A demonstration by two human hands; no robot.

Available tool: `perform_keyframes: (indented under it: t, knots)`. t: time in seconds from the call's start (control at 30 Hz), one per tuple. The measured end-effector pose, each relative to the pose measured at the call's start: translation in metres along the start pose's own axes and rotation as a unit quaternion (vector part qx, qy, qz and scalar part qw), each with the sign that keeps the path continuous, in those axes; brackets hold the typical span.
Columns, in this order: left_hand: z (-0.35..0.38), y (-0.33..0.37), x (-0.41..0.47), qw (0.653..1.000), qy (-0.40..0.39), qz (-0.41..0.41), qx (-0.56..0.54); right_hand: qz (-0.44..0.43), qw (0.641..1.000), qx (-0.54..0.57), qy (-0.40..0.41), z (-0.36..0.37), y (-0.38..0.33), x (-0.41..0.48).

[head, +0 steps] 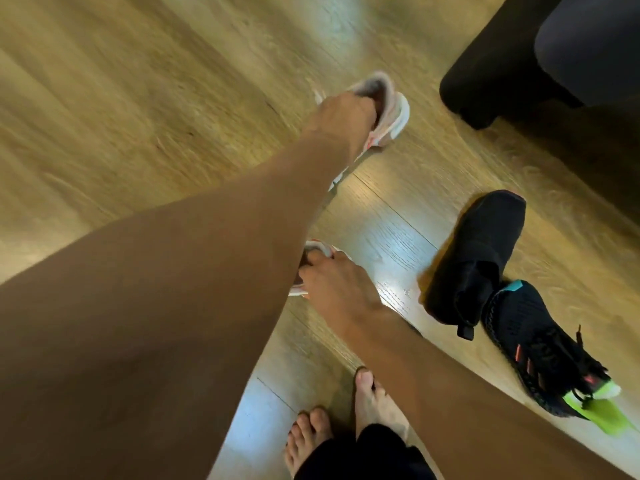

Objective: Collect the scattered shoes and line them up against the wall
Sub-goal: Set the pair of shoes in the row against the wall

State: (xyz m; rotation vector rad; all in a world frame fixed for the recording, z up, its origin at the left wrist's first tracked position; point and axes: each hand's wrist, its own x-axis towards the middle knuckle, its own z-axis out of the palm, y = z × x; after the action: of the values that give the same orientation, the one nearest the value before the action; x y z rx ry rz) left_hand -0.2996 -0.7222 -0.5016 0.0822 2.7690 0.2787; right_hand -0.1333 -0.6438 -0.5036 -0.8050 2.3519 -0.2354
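Note:
My left hand (341, 121) grips a pale pink and white sneaker (388, 112) by its collar, fingers hooked inside the opening. My right hand (332, 282) grips the collar of a second pink and white sneaker (313, 251), most of it hidden behind my left forearm. A plain black shoe (478, 251) lies on the wooden floor (138, 98) to the right. Just below it lies a black knit sneaker (540, 348) with a teal toe, red stripes and a lime-green heel. No wall is in view.
A dark upholstered piece of furniture (519, 64) stands at the top right, its foot on the floor. My bare feet (346, 417) are at the bottom centre. The view is blurred by motion.

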Motion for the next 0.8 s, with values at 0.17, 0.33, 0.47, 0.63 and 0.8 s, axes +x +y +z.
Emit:
perform_keyframes:
  t: [0.17, 0.33, 0.47, 0.63, 0.8]
  knots:
    - [0.007, -0.031, -0.063, 0.984, -0.087, 0.044, 0.151, -0.003, 1.0, 0.018, -0.014, 0.0, -0.031, -0.005]
    - [0.025, -0.068, -0.133, 0.961, -0.16, 0.124, 0.186, 0.021, 0.991, 0.117, -0.055, 0.028, -0.082, 0.0]
    - [0.039, -0.081, -0.186, 0.989, -0.136, 0.032, 0.038, 0.001, 0.961, 0.226, -0.161, 0.04, -0.107, -0.01]
    - [0.057, -0.086, -0.244, 0.896, 0.137, -0.326, -0.268, 0.038, 0.988, 0.149, 0.002, 0.013, -0.09, -0.017]
    - [0.073, -0.076, -0.271, 0.864, 0.077, -0.414, -0.275, 0.161, 0.982, 0.088, 0.036, -0.007, -0.059, 0.004]
